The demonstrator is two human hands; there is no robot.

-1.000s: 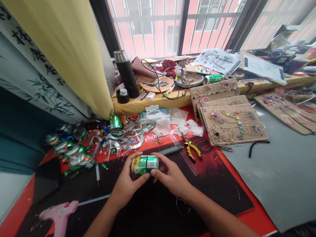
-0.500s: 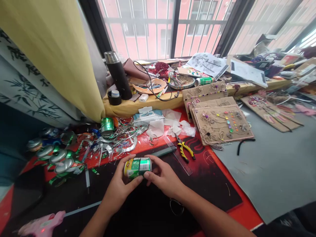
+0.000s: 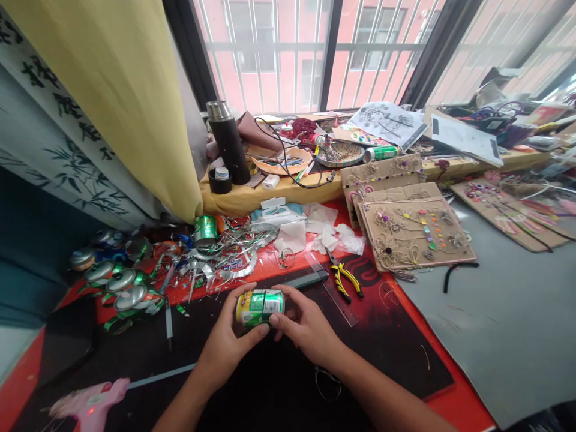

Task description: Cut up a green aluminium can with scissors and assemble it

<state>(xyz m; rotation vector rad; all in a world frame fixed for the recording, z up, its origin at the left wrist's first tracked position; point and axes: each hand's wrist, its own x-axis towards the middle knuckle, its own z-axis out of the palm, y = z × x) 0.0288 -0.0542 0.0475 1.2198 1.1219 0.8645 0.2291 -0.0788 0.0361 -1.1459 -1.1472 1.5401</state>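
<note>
A green and yellow aluminium drink can (image 3: 260, 307) lies on its side between my hands, above the black and red desk mat (image 3: 396, 342). My left hand (image 3: 229, 339) grips its left end and my right hand (image 3: 306, 324) grips its right end, hiding part of the label. Just beyond my right hand lie yellow-handled pliers (image 3: 344, 282) and a clear plastic ruler (image 3: 330, 288). A dark green strip (image 3: 306, 279) lies just past the can.
Shredded can metal (image 3: 225, 258) and several cut cans (image 3: 121, 288) are heaped to the left. A pink glue gun (image 3: 90, 405) lies at the lower left. Tissues (image 3: 319, 231) and twine-decorated cardboard panels (image 3: 416, 234) lie ahead, below a cluttered windowsill (image 3: 270, 192).
The view has swung left and back right, shifting the whole scene. Both hands still hold the can, which sits in about the same place between them.
</note>
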